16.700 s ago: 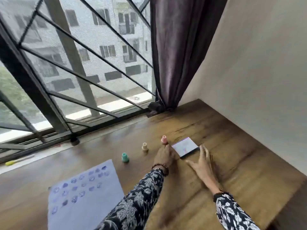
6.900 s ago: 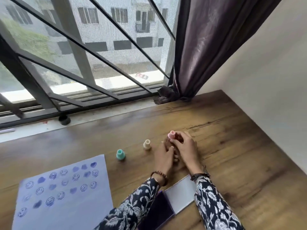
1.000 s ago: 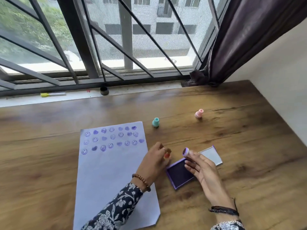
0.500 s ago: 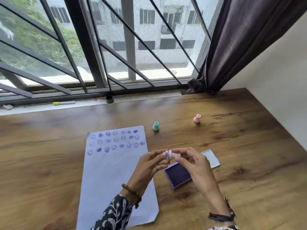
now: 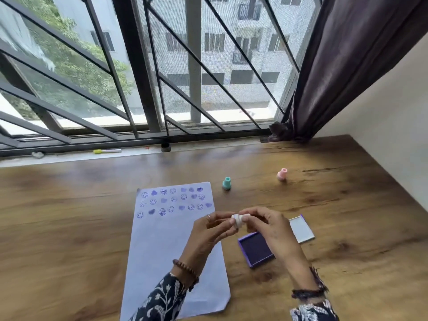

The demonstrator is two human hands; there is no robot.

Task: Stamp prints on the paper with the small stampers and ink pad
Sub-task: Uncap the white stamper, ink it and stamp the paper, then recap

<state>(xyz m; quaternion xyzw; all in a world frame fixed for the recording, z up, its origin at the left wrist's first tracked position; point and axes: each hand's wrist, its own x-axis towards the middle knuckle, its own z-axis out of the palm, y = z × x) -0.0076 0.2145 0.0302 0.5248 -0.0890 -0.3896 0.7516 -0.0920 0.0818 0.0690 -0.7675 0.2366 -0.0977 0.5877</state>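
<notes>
A pale paper sheet (image 5: 162,246) lies on the wooden table, with rows of purple smileys and hearts stamped across its top. My left hand (image 5: 208,232) and right hand (image 5: 268,228) meet above the sheet's right edge, both pinching a small cream stamper (image 5: 239,220) held sideways. Its cap and body appear pressed together. The open purple ink pad (image 5: 256,250) sits just below my right hand, its lid (image 5: 301,229) flipped out to the right. A teal stamper (image 5: 226,183) and a pink stamper (image 5: 282,174) stand upright farther back.
The wooden table (image 5: 69,228) ends at a window sill with a yellow-capped marker (image 5: 107,151) and a dark small cap (image 5: 165,147). A barred window runs along the back. A dark curtain (image 5: 335,77) hangs at the back right beside a white wall.
A second ago my right hand held the stamper face-up over the ink pad with my left hand apart. Both hands have since come together on the stamper above the paper's edge.
</notes>
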